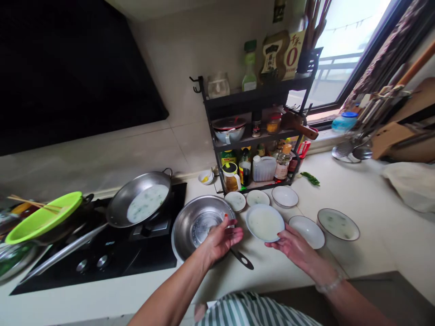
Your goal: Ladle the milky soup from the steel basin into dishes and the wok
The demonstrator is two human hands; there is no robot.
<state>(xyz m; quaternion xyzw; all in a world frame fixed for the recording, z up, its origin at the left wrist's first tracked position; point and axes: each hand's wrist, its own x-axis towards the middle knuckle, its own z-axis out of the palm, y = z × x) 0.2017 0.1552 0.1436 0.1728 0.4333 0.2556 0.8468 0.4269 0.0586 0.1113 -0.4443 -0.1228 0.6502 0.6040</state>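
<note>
My right hand [296,248] grips the near right rim of a small white bowl [265,222] filled with pale, milky liquid, with the thumb at the edge. My left hand [222,237] is open, palm turned up and fingers apart, just left of that bowl and over the right side of a metal basin [181,217]. The dark handle of a utensil [244,259] sticks out from the basin toward me; its other end is mostly hidden by my left hand. Behind the held bowl stand two small bowls of greenish-white soup [235,201] [257,198].
White bowls [284,197] [307,232] and a bowl of soup [338,224] stand to the right. A long-handled wok [139,199] with soup rests on the stove [146,253], beside a green strainer [44,217]. A black condiment rack [258,93] stands against the wall.
</note>
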